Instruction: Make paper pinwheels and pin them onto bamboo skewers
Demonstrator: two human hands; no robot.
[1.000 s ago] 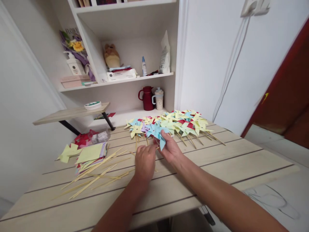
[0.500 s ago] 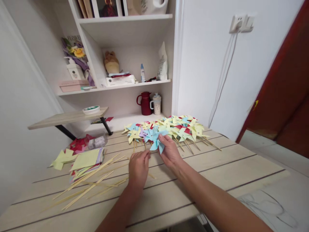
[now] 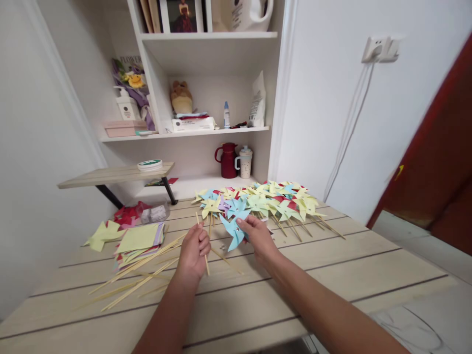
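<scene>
My left hand (image 3: 193, 250) grips a thin wooden stick (image 3: 201, 235) that stands nearly upright above the table. Just to its right, my right hand (image 3: 258, 236) pinches a light blue paper pinwheel (image 3: 231, 231) at its centre. Behind both hands lies a heap of finished pinwheels (image 3: 265, 201) in yellow, green, blue, purple and red, their sticks pointing toward me. Another loose stick (image 3: 226, 260) lies on the table between my hands.
Several loose sticks (image 3: 140, 275) and a stack of coloured paper squares (image 3: 138, 241) lie on the wooden table (image 3: 332, 265) at left. A small raised shelf (image 3: 114, 174) and a white bookcase with a red jug (image 3: 227, 160) stand behind. A white wall is at right.
My left hand has lifted a stick off the table and moved left. My right hand has drawn the blue pinwheel away from the heap, toward me.
</scene>
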